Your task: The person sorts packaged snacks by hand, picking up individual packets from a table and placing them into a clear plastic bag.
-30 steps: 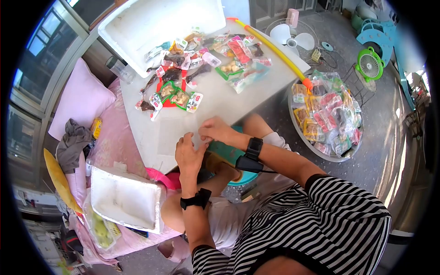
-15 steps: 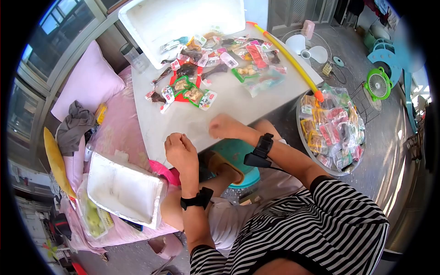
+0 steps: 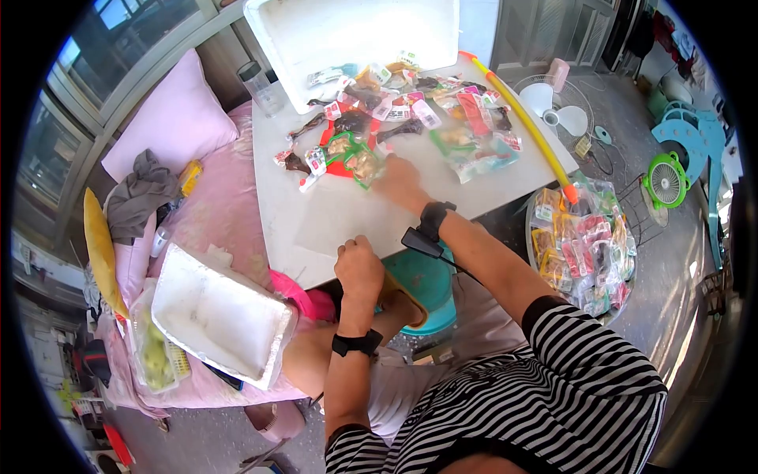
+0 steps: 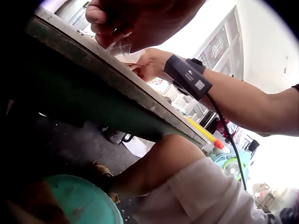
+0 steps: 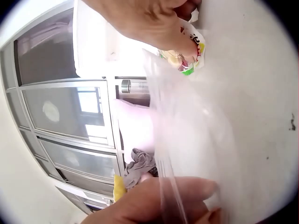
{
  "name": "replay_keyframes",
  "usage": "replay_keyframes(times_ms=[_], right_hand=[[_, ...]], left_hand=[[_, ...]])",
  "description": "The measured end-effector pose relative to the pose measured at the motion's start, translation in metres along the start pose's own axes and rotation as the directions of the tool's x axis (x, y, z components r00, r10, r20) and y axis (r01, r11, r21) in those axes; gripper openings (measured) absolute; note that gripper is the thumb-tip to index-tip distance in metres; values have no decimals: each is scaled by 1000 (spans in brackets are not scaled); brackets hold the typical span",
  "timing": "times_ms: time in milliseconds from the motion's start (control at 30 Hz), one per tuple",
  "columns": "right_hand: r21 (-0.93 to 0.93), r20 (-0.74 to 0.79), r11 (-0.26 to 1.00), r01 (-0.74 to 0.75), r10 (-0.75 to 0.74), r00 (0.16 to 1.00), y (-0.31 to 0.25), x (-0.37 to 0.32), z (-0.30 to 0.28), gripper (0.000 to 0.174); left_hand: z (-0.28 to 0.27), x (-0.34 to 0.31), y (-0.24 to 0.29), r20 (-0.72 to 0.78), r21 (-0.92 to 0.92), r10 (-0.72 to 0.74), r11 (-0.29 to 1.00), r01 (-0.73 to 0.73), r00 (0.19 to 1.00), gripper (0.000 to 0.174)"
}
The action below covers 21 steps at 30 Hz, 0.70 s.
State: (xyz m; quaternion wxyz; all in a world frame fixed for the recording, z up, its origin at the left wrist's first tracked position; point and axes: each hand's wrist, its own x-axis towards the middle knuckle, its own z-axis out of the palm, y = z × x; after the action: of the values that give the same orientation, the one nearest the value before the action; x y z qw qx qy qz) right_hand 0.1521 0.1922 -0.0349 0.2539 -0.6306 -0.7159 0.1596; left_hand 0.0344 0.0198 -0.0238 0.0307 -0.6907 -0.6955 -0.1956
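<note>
My left hand (image 3: pixel 359 267), at the near table edge, pinches a clear plastic bag (image 5: pixel 196 126). In the head view the bag shows only faintly over the white table (image 3: pixel 276 197); the right wrist view has it spread out between the hands. My right hand (image 3: pixel 400 186) is stretched across to a green-edged snack packet (image 5: pixel 200 39). Its thumb lies across the packet's printed end, with the other fingers curled behind, partly hidden. Around that hand lie several snack packets (image 3: pixel 410 126), some holding dark meat pieces.
A white foam box (image 3: pixel 355 39) stands at the table's back, with a yellow tube (image 3: pixel 533 126) along the right edge. Right of the table is a basin (image 3: pixel 530 237) heaped with packets. Another foam box (image 3: pixel 221 316) sits at left; a teal stool (image 3: pixel 430 288) stands below.
My right hand has left the spot beside my left hand and moved forward to the green-edged packet. The left hand stays by the table edge. The head view has shifted.
</note>
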Motion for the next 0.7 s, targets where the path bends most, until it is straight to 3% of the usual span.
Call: replay_keyframes(times_ms=[33, 100, 167, 233, 333, 433, 567, 667, 700], right_hand=[[73, 31, 997, -15, 13, 999, 8, 2, 2, 50], [317, -55, 947, 46, -31, 998, 25, 6, 4, 44], [467, -72, 882, 58, -28, 997, 46, -5, -4, 37], [544, -14, 839, 0, 9, 1000, 20, -49, -77, 31], [835, -49, 547, 58, -30, 998, 41, -89, -90, 28], [747, -26, 655, 116, -144, 989, 36, -132, -106, 27], [574, 190, 814, -88, -28, 981, 7, -170, -130, 19], [831, 115, 557, -3, -165, 980, 41, -167, -73, 20], [839, 135, 545, -15, -181, 974, 43, -165, -69, 20]], left_hand=[[0, 0, 1, -5, -6, 0, 1000, -1, 1000, 8], [0, 1, 4, -12, -24, 5, 1000, -5, 1000, 7], [-1, 3, 6, 0, -90, -8, 996, 8, 1000, 15], [3, 2, 6, -11, -154, -11, 988, 9, 1000, 20], [5, 3, 8, -13, -139, 8, 990, -9, 1000, 13], [7, 5, 7, 21, -150, -32, 988, 35, 999, 17], [8, 4, 6, 25, -181, -43, 982, 47, 999, 19], [7, 0, 7, -71, -194, 29, 980, -42, 997, 11], [5, -1, 8, -96, -168, 49, 984, -64, 994, 12]])
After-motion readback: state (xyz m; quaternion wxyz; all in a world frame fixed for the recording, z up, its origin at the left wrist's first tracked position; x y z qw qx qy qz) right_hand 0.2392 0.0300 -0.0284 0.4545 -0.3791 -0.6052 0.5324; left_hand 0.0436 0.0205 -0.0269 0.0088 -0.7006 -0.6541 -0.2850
